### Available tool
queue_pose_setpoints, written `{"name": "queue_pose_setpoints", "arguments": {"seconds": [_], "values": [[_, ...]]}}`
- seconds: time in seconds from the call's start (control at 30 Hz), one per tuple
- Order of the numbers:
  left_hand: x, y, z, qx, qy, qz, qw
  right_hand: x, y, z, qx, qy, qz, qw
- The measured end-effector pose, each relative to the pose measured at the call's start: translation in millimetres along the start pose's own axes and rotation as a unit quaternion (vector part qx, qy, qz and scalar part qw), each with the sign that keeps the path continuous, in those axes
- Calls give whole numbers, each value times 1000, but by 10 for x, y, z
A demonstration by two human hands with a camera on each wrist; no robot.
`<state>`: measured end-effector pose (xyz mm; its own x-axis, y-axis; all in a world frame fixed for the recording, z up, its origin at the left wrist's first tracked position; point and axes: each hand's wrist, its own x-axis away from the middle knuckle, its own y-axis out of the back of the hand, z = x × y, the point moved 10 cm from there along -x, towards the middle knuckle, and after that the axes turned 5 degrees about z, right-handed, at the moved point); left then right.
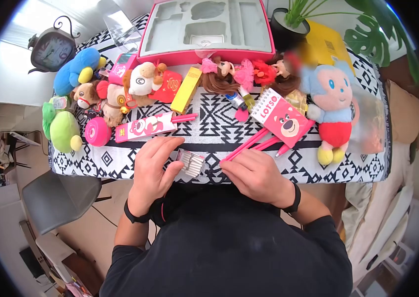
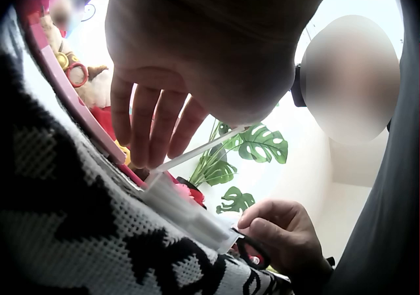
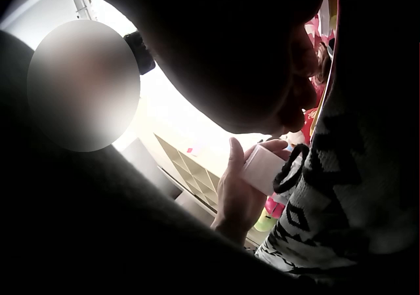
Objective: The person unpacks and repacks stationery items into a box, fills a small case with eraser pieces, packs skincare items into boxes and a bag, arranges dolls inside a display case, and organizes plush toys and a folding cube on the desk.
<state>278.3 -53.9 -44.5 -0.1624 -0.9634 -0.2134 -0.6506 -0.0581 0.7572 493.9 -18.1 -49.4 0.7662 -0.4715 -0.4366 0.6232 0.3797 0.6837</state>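
A clear case of short white sticks (image 1: 191, 163) lies between the hands near the table's front edge. Its raised lid (image 2: 200, 149) leans toward the palm in the left wrist view. My left hand (image 1: 157, 166) is beside the case, fingers extended and thumb apart, with nothing gripped. To the right of the case, my right hand (image 1: 259, 173) has bent fingers, with thumb and forefinger close together; I cannot tell whether they pinch something. Pink pencils (image 1: 249, 143) run beyond its fingertips from under a pink bear notepad (image 1: 283, 119). A dark loop (image 3: 292, 170) shows by the case.
Beyond the left hand lies a pink bear packet (image 1: 145, 126) with pencils, beside a round pink item (image 1: 97, 131). Plush toys (image 1: 76, 72) crowd the left; a blue-headed plush (image 1: 333, 99) sits right. A pink tray box (image 1: 207, 54), dolls and a yellow box (image 1: 186, 90) stand behind.
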Motion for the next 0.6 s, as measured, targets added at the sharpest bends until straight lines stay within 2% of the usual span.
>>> {"name": "queue_pose_setpoints", "arguments": {"seconds": [0.23, 0.3, 0.33, 0.43, 0.6], "values": [[-36, 61, 57, 49, -12, 41, 998, -6, -72, 97, 16, -17, -4, 1000], [-30, 82, 179, 108, 38, 56, 992, 13, -98, 150, 36, -27, -5, 999], [-33, 113, 195, 111, 37, 58, 991, 27, -118, 178, 38, -30, -4, 999], [-19, 87, 272, 143, 35, 137, 980, 56, -158, 227, 44, -62, -17, 997], [-16, -20, 276, 135, 14, 196, 971, 49, -232, 203, 42, -119, -14, 992]]}}
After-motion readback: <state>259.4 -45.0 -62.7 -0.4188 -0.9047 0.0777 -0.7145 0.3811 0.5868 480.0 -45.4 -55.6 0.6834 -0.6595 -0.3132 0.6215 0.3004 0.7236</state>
